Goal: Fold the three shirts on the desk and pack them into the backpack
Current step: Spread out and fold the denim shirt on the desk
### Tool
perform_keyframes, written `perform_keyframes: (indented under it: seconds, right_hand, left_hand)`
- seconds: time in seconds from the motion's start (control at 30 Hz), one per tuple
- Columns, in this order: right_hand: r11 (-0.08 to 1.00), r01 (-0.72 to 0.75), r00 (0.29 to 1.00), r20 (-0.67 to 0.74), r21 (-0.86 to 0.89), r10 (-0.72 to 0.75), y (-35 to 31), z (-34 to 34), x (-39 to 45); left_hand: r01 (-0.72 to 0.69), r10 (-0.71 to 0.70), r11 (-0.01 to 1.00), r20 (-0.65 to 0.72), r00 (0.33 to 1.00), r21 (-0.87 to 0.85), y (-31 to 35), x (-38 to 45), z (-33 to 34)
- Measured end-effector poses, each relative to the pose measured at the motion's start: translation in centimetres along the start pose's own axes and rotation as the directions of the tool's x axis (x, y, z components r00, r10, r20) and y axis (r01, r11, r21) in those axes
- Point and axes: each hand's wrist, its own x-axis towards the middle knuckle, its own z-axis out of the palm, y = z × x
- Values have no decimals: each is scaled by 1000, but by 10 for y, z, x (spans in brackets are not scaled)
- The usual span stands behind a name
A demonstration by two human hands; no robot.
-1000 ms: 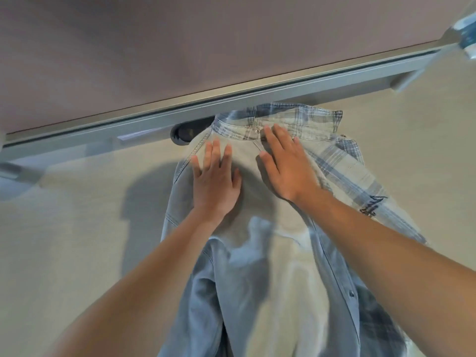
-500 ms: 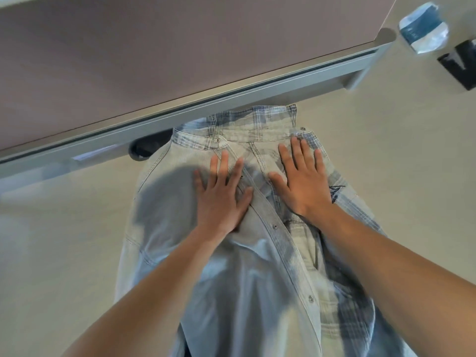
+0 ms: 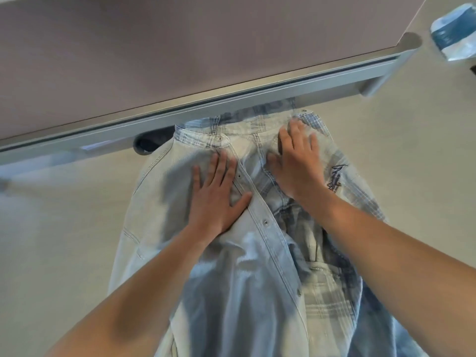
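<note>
Head view, compared with half a second ago: the right hand (image 3: pixel 296 163) has slid up toward the collar (image 3: pixel 206 134) at the upper middle of the frame, its fingertips now blurred at the collar's right end, while the left hand (image 3: pixel 219 197) sits in much the same place just left of the button strip (image 3: pixel 257 204). More of the plastic bottle (image 3: pixel 453 34) with the blue label shows in the upper right corner, and the black thing seen beside it earlier is now almost out of frame.

Both hands lie flat with fingers spread, palms pressing on the fabric; neither pinches anything.

One shirt (image 3: pixel 159 202) is in view, pale blue denim with a plaid inner side, lying on the beige counter (image 3: pixel 64 228) from the centre of the frame down to the bottom edge, collar farthest from the person and tucked against the grey rail (image 3: pixel 231 104) that crosses the frame diagonally. Its left front panel is folded over the right along the button strip, with three metal snaps visible. A dark embroidered mark (image 3: pixel 336 177) sits on the plaid part right of the right wrist. One dark round opening (image 3: pixel 152 143) shows in the counter left of the collar.
</note>
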Motion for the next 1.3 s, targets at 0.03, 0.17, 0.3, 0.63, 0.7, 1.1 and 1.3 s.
perform_keyframes:
  seconds: [0.03,0.17,0.3,0.63,0.7,1.1,1.3]
  right_hand:
    - [999,41,999,-20,14,-41,-9,2,-5]
    - [992,129,992,-11,-15,-129,-16,20,-26]
    - [992,118,993,15,-35,-118,-9,21,-25]
    - [877,312,950,-90,366,-301,-74,-2,12]
    - [870,280,952,1,406,-307,-98,-5,22]
    - [774,24,991,85,632,-99,-136,6,43]
    - [791,59,987,81,609,-136,-127,6,38]
  left_hand:
    - [-14,14,1000,6,1000,3,-2,-3,0]
    - [-111,111,993,17,994,27,-14,-20,-3]
    - [-161,157,985,62,986,69,-26,-27,-5]
    - [189,-194,980,-113,974,-59,-48,-38,-16]
    - [250,-256,966,-126,958,-64,-61,-44,-22]
    - [296,-303,947,-44,952,-122,-86,-44,-24]
    - [263,-265,958,-5,964,-113,-75,-39,-30]
